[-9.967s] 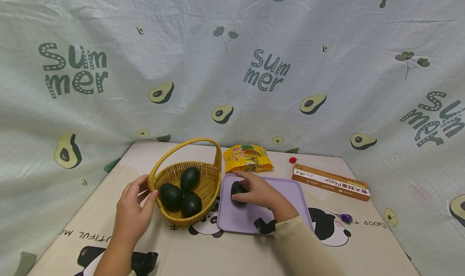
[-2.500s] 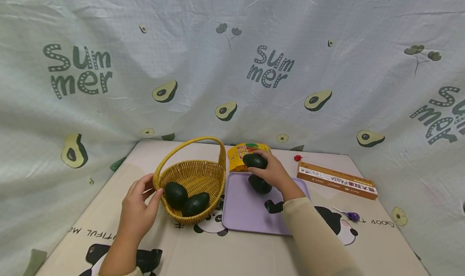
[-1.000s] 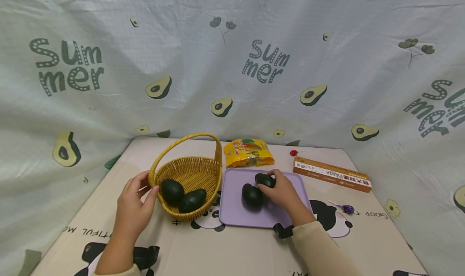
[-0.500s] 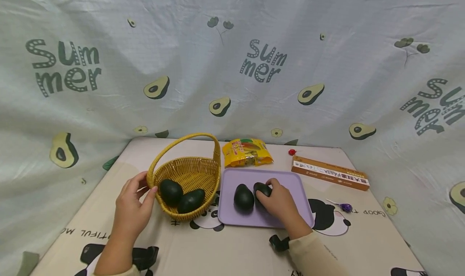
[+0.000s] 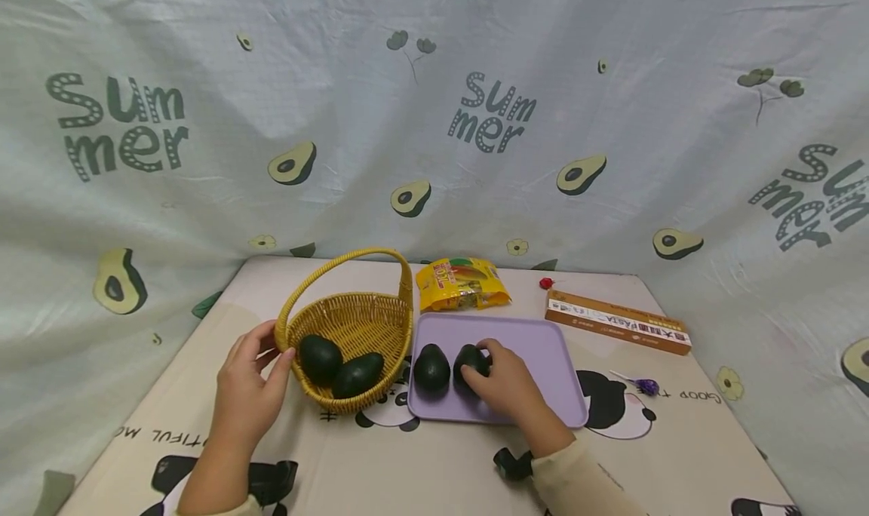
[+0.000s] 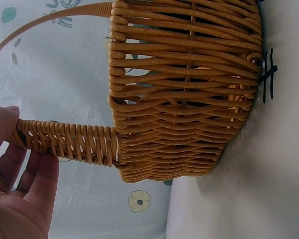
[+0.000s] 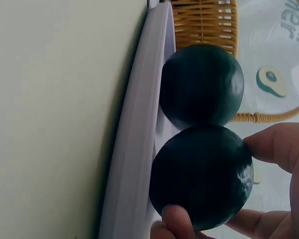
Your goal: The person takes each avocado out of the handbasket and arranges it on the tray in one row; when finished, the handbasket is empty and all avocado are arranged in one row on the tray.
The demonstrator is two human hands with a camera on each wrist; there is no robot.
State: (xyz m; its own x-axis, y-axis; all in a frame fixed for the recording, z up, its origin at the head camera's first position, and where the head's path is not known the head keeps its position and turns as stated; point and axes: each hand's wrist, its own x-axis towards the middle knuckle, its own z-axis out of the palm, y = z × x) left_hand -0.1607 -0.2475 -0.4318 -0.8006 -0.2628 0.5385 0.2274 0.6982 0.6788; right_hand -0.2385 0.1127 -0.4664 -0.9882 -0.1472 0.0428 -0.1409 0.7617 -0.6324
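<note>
My left hand (image 5: 250, 388) pinches the base of the handle on a yellow wicker basket (image 5: 363, 327), thumb on one side and fingers on the other in the left wrist view. Two dark green avocados, one rounder (image 5: 320, 360) and one lying lengthwise (image 5: 357, 375), are in the basket. On the purple tray (image 5: 523, 335) a third avocado (image 5: 431, 369) stands near the left edge. Right beside it, my right hand (image 5: 508, 380) grips another avocado (image 7: 201, 177) between thumb and fingers. The two tray avocados meet side by side in the right wrist view.
Behind the tray lies a yellow snack bag (image 5: 463, 284). To the right are a long brown pasta box (image 5: 618, 322), a small red-headed item (image 5: 546, 283) and a purple-wrapped lollipop (image 5: 645, 386). A printed curtain (image 5: 353, 109) closes off the back.
Earlier, three avocados were in the basket; one went across to the tray in my right hand. Within the last second, both tray avocados moved left. My left hand stayed on the handle.
</note>
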